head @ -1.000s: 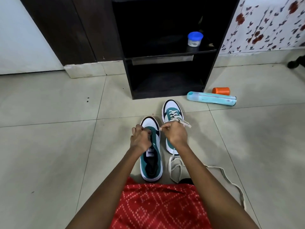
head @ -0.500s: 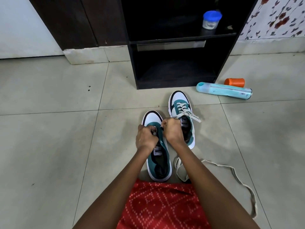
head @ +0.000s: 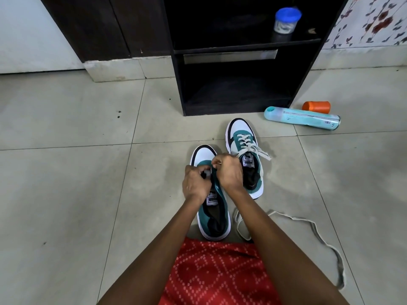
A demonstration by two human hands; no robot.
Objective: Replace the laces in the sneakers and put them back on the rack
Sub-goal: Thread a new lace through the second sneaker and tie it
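Observation:
Two teal, white and black sneakers stand on the floor tiles. The left sneaker (head: 212,214) is close to me and shows no lacing. My left hand (head: 196,183) grips its left eyelet flap. My right hand (head: 229,172) pinches a lace tip at its front eyelets. The right sneaker (head: 244,150) stands a bit farther off, laced, with loose white lace ends hanging to its right. A long pale lace (head: 317,232) trails over the floor from under my right forearm to the lower right. The black rack (head: 237,95) stands open just beyond the shoes.
A blue-lidded jar (head: 285,20) sits on the rack's upper shelf. A light blue bottle (head: 301,118) lies on the floor right of the rack, an orange cap (head: 317,106) behind it. Red patterned cloth (head: 215,276) covers my lap.
My right hand left the laced sneaker and came over to the left sneaker's front eyelets. My left hand stayed on that shoe. The camera tipped down and closer.

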